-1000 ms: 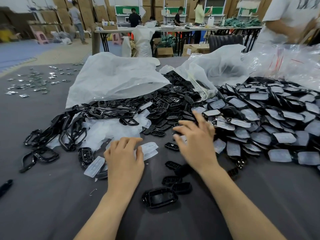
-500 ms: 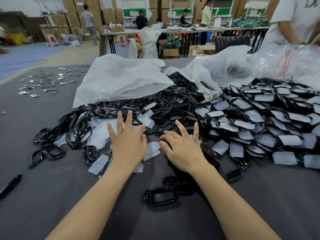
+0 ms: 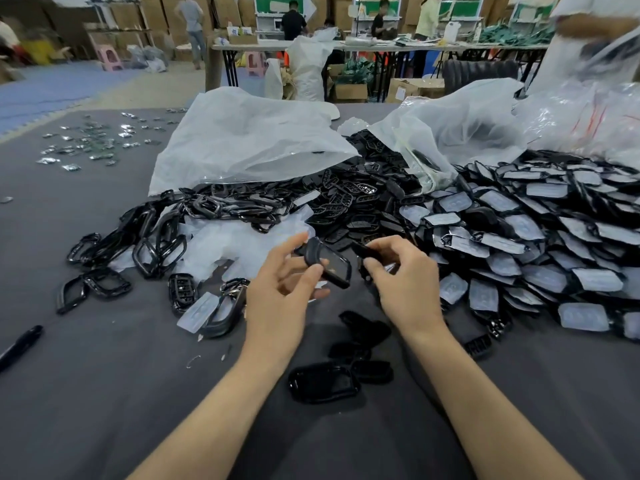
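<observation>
Left grip (image 3: 280, 292): thumb and fingers pinching black shell (image 3: 334, 270), held above surface (image 3: 104, 393). Shell long axis slants upper left to lower right. Right grip (image 3: 405, 282): fingertips pinching small black insert (image 3: 362, 250), just right of shell's upper end; contact cannot be told. Judged next move: insert travels left into shell.

On the table (image 3: 104, 410), two bags lie far — the left bag (image 3: 249, 140) behind loose frames (image 3: 152, 244), the right bag (image 3: 460, 133) behind a heap of parts (image 3: 554, 244). A pen (image 3: 20, 344) lies near left, small pieces (image 3: 86, 147) far left.
</observation>
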`<action>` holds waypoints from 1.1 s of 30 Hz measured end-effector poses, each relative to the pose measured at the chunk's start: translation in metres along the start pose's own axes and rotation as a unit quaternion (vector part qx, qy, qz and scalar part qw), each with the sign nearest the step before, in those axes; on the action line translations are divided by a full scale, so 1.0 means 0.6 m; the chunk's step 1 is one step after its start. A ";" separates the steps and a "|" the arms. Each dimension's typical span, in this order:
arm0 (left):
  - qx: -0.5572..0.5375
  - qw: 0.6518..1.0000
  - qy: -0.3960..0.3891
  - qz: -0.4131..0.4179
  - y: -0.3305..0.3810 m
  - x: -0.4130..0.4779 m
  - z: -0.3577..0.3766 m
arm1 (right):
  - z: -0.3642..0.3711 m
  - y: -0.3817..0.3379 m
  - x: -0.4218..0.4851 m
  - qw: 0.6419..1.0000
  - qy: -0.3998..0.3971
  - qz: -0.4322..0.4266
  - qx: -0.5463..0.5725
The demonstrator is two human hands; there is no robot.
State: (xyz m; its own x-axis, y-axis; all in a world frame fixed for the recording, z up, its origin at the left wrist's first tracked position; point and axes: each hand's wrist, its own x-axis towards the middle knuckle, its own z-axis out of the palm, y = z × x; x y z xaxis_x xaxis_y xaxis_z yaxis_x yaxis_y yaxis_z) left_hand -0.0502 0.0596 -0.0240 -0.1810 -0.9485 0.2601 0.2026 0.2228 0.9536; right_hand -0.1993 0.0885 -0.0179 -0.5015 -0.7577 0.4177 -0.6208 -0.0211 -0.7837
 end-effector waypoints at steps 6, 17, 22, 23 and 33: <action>-0.054 0.996 -0.032 -0.063 -0.011 0.011 -0.004 | 0.000 0.003 0.001 0.998 0.008 0.043 0.035; -0.112 0.989 -0.026 -0.098 -0.008 0.013 -0.007 | -0.004 -0.021 -0.002 0.958 -0.086 0.129 0.243; -0.062 0.995 -0.028 -0.076 -0.011 0.007 -0.008 | -0.006 -0.024 -0.002 0.910 -0.086 0.215 0.345; -0.049 0.996 -0.026 -0.067 -0.012 0.006 -0.007 | -0.006 -0.026 -0.001 0.897 -0.080 0.225 0.372; -0.029 0.999 0.007 -0.029 -0.006 0.007 -0.006 | -0.015 -0.033 0.004 0.807 -0.075 0.301 0.502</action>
State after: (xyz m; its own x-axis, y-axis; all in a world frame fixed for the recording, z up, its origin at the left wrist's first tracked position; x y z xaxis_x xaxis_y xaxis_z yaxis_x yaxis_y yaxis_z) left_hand -0.0481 0.0542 -0.0270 -0.1814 -0.9623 0.2025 0.2478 0.1546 0.9564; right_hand -0.1934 0.0930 0.0029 -0.4051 -0.8966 -0.1790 0.5479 -0.0813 -0.8326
